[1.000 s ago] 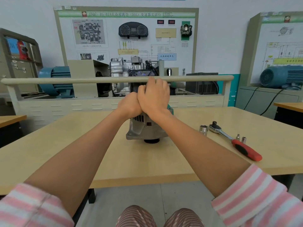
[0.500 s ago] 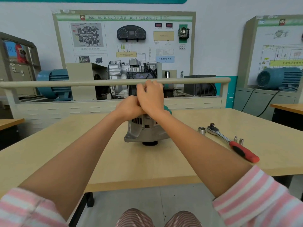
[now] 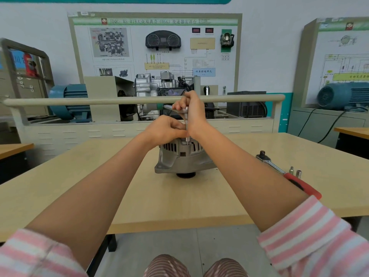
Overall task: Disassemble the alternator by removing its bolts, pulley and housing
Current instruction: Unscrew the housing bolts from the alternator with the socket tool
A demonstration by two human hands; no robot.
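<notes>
Right hand point(image 3: 192, 108) grips our T-handle driver point(image 3: 186, 124) upright, while our left hand point(image 3: 167, 129) pinches its shaft just above the alternator point(image 3: 182, 156) below both hands. We judge we are early: housing looks whole, pulley underneath, ratchet point(image 3: 287, 174) lying unused off right.

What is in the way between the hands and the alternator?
Nothing visible. The left hand rests on top of the alternator, and the right hand grips a T-handle wrench whose shaft stands upright, its tip on the housing top.
</notes>
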